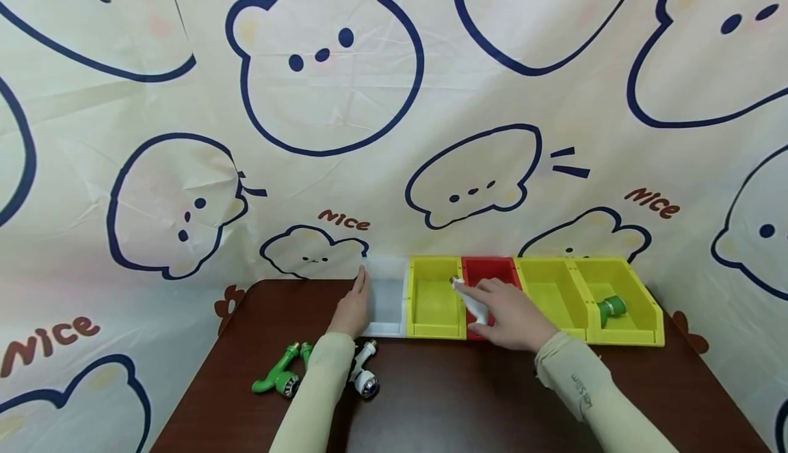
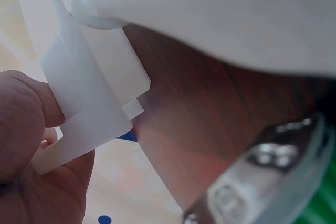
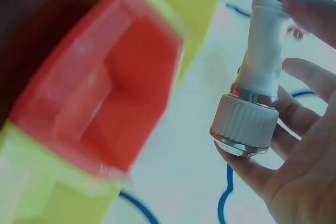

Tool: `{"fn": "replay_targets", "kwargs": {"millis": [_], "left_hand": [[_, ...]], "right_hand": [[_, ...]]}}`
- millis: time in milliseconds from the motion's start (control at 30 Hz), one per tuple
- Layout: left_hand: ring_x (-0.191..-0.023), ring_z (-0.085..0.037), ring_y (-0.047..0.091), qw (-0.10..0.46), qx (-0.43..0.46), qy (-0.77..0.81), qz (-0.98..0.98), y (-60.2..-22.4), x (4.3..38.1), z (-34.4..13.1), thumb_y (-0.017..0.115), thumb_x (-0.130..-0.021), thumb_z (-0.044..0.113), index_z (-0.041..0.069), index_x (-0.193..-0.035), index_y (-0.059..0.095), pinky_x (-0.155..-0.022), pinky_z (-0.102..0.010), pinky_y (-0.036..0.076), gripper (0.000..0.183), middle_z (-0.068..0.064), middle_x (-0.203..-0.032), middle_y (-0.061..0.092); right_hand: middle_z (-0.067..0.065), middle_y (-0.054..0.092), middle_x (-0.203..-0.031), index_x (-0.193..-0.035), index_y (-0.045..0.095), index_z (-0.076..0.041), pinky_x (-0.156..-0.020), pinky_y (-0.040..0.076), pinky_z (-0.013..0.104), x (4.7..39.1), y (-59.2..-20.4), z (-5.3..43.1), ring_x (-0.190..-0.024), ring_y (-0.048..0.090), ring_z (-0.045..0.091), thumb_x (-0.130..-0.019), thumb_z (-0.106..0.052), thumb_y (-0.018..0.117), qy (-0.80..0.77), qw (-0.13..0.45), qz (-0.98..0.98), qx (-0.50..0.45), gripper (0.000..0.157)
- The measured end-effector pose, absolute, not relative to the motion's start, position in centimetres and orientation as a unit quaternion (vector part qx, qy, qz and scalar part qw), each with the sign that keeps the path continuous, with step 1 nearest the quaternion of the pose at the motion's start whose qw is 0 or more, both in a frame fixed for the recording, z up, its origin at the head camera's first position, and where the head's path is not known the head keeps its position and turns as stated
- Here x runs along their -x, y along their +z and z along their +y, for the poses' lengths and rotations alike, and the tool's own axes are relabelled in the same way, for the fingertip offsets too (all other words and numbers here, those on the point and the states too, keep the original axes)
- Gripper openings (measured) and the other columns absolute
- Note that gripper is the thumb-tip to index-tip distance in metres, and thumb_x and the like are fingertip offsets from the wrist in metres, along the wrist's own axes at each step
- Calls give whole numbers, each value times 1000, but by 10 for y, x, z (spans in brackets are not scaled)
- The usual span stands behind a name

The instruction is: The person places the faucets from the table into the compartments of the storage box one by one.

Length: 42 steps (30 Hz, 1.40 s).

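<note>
My right hand point(image 1: 514, 313) holds a white faucet point(image 1: 474, 304) above the red bin point(image 1: 492, 270). In the right wrist view, fingers and thumb are around this faucet point(image 3: 262, 51), whose ribbed knob with chrome trim points down. At the left end of the bin row, my left hand point(image 1: 352, 309) grips the white bin point(image 1: 386, 334). The left wrist view has thumb and fingers on either side of the bin's wall point(image 2: 79, 77). On the table near the left forearm lie a green faucet point(image 1: 280, 373), part of another green one point(image 1: 306, 352) and a white faucet point(image 1: 364, 374).
Yellow bins flank the red one: one on its left point(image 1: 436, 333), two on its right. A green faucet point(image 1: 611, 308) lies in the rightmost yellow bin point(image 1: 657, 316). The row stands along the back of the dark brown table point(image 1: 431, 398), before a cartoon-printed curtain point(image 1: 345, 186).
</note>
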State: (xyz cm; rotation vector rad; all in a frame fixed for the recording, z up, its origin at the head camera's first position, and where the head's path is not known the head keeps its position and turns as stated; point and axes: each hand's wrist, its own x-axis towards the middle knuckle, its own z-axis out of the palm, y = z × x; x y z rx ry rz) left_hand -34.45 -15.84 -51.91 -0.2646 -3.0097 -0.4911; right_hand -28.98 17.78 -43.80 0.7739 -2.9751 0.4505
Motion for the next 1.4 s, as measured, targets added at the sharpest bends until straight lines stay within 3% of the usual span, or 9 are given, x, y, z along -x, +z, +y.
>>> {"fn": "replay_targets", "kwargs": {"millis": [400, 633, 867, 1400], "left_hand": [[-59, -18, 47, 28, 83, -167, -982, -524, 348, -159, 61, -91, -15, -1, -163, 25, -58, -32, 41, 81, -15, -174, 14], [-56, -19, 46, 24, 70, -171, -983, -523, 348, -162, 57, -94, -14, 1, -164, 24, -57, -32, 40, 79, -12, -175, 14], [-56, -19, 46, 18, 67, -177, -982, -524, 348, -160, 56, -94, -15, 2, -164, 24, -58, -32, 41, 79, -10, -175, 13], [-62, -18, 49, 28, 74, -156, -985, -524, 347, -159, 69, -90, -11, 0, -163, 26, -60, -32, 45, 85, -13, -174, 14]], "right_hand": [[18, 54, -148, -159, 43, -30, -99, 53, 61, 310, -416, 229, -125, 56, 39, -80, -38, 87, 151, 19, -972, -178, 91], [22, 55, -146, -159, 45, -24, -97, 52, 66, 319, -414, 247, -125, 55, 45, -83, -37, 85, 154, 28, -973, -168, 87], [24, 48, -154, -160, 42, -25, -102, 43, 73, 334, -430, 272, -133, 48, 51, -86, -39, 82, 162, 7, -977, -142, 86], [26, 45, -156, -160, 43, -24, -105, 36, 77, 347, -461, 297, -137, 43, 55, -86, -40, 82, 153, -26, -981, -113, 86]]}}
